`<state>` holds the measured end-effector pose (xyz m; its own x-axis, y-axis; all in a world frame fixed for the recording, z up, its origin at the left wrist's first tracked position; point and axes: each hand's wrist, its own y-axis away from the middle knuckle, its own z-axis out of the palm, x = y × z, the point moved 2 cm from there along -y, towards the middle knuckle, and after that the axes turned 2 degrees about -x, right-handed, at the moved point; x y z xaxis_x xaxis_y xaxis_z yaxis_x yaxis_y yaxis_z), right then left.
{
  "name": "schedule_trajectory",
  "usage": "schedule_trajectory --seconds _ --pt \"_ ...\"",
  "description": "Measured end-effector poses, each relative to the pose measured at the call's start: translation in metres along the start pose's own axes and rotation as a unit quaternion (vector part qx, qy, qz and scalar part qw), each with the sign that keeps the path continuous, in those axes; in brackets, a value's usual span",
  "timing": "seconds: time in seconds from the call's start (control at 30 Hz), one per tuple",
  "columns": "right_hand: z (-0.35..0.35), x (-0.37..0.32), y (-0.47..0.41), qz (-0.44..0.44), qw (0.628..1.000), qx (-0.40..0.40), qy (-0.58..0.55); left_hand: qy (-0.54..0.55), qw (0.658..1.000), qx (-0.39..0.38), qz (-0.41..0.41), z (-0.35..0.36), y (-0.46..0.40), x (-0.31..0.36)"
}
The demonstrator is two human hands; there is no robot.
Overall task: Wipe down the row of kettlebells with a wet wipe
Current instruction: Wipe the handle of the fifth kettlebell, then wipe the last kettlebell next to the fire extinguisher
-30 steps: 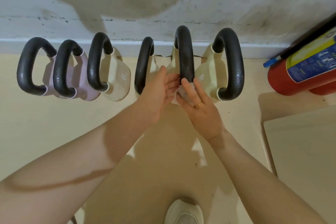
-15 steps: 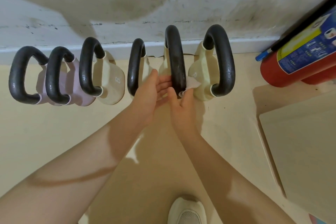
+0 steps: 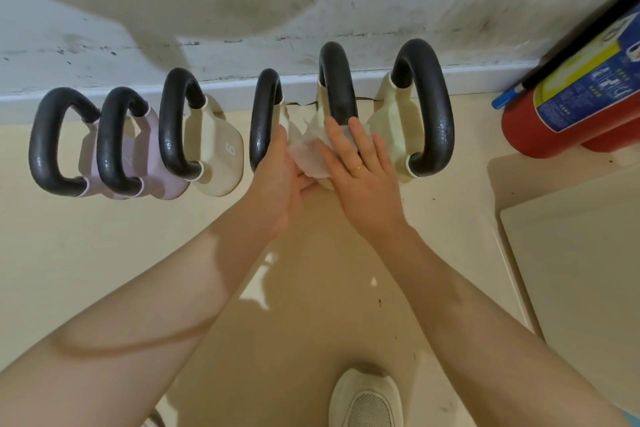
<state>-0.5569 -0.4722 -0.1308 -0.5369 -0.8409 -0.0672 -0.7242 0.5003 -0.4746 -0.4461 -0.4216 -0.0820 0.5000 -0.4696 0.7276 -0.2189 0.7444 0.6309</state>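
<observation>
Cream floor, scuffed white wall behind. Six kettlebells in row along baseboard, black handles up. Extinguisher at right. Wipe lies between hands at fifth kettlebell, under right hand fingers, which lie flat, spread, pressing it on cream body. Left hand cups wipe's near edge, fingers curled underneath, mostly hidden. Shoe below.

Beige floor, six kettlebells along wall, red extinguisher, white shoe
</observation>
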Motion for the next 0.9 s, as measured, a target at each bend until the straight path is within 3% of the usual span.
schedule_trajectory --seconds 0.17,0.43,0.5,0.57,0.63,0.73,0.83,0.9 --pt "-0.003 0.033 0.026 -0.181 0.975 0.008 0.13 -0.044 0.998 0.046 0.007 -0.003 0.009 0.002" --pt "-0.02 0.023 0.034 -0.196 0.972 -0.059 0.115 -0.079 0.995 0.059 0.003 0.0 0.025 0.001" --pt "-0.045 0.017 0.02 -0.136 0.989 -0.065 0.005 -0.133 0.989 0.062 0.03 0.009 0.031 0.009" --pt "-0.074 0.015 -0.003 0.027 0.985 -0.068 -0.159 -0.193 0.977 0.042 0.075 0.024 0.036 0.02" --pt "-0.098 0.019 -0.022 0.198 0.932 -0.088 -0.29 -0.225 0.969 0.028 0.1 0.04 0.043 0.029" --pt "-0.125 0.026 -0.033 0.374 0.822 -0.108 -0.415 -0.223 0.961 0.008 0.162 0.054 0.044 0.037" --pt "-0.136 0.036 -0.025 0.509 0.63 -0.121 -0.573 -0.242 0.956 -0.044 0.162 0.066 0.043 0.039" --pt "-0.133 0.05 -0.014 0.522 0.552 -0.101 -0.643 -0.254 0.953 -0.062 0.15 0.072 0.04 0.034"
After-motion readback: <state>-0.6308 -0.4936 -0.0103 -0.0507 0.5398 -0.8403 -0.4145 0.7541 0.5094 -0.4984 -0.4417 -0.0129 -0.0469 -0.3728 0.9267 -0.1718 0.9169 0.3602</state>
